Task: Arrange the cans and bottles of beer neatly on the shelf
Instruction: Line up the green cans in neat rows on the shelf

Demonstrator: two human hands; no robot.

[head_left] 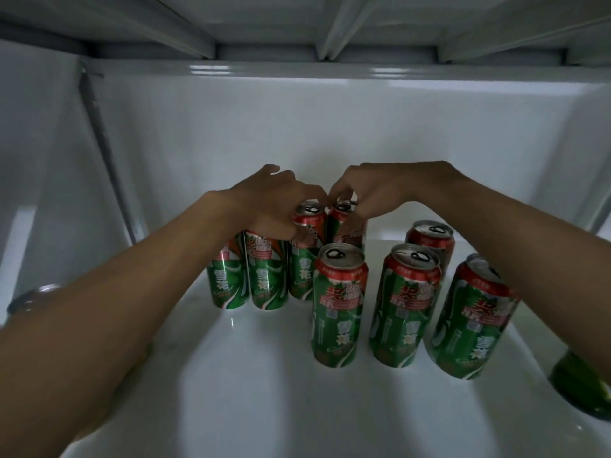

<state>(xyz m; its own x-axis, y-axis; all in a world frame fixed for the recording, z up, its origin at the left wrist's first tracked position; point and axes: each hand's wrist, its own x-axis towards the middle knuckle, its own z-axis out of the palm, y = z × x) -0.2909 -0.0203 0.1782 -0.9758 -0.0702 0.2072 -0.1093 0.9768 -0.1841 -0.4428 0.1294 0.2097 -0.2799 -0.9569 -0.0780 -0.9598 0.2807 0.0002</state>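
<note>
1. Darkness hides much of the white shelf (pixel 251 391); its front corners fade into shadow, and a green bottle (pixel 575 385) at the lower right is cut off by the right forearm and the frame edge.
2. A metallic round thing at the far left (pixel 33 297) sits behind the left forearm; what it is cannot be told.
3. Two cans on the left, the outer left can (pixel 228 276) and the can beside it (pixel 266 276), have their tops covered by the left hand.
4. Bare shelf floor lies open in the front left and centre; the back wall (pixel 330 127) stands close behind the rear cans.
5. Three cans stand upright in a front row: the front middle can (pixel 339 305), the can to its right (pixel 405 309) and the rightmost can (pixel 472 319), with a red-topped can (pixel 429 239) just behind them.
6. The left hand (pixel 271 200) curls its fingers around the top of the rear left can (pixel 309 223).
7. The right hand (pixel 373 190) pinches the rim of the rear right can (pixel 347 219) with bent fingertips; the two hands nearly meet above these touching cans.
</note>
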